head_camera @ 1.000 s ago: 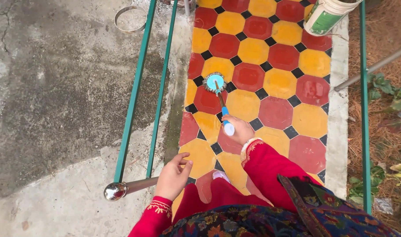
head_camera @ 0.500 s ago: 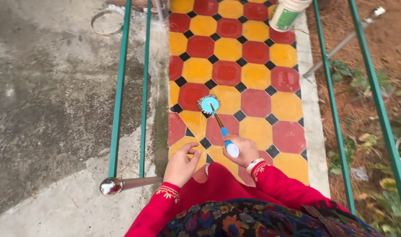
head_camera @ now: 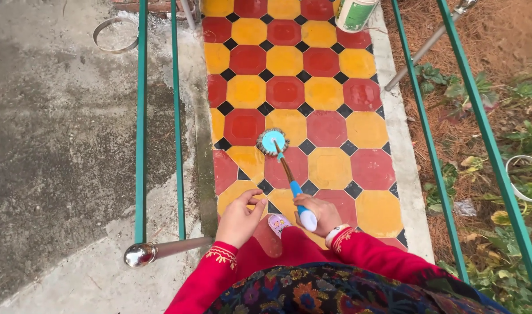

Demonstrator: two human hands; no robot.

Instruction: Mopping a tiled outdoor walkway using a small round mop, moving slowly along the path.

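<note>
Two hands work low: the right hand [head_camera: 319, 214] is clenched around a blue-handled brush [head_camera: 274, 142] on the tiled floor [head_camera: 330, 93]; the left hand [head_camera: 239, 220] hovers, fingers spread.

A strip of red and yellow eight-sided floor tiles [head_camera: 312, 99] with small black squares between them runs up the middle, edged on the right by a pale concrete curb [head_camera: 402, 151]. To the left lies stained grey concrete ground [head_camera: 56, 134] behind green metal rails [head_camera: 141, 116], with a metal ring [head_camera: 116, 34] lying on it. On the right, more green rails [head_camera: 481, 116] stand over dry brown earth and low green plants [head_camera: 510, 122], all in soft daylight.
</note>
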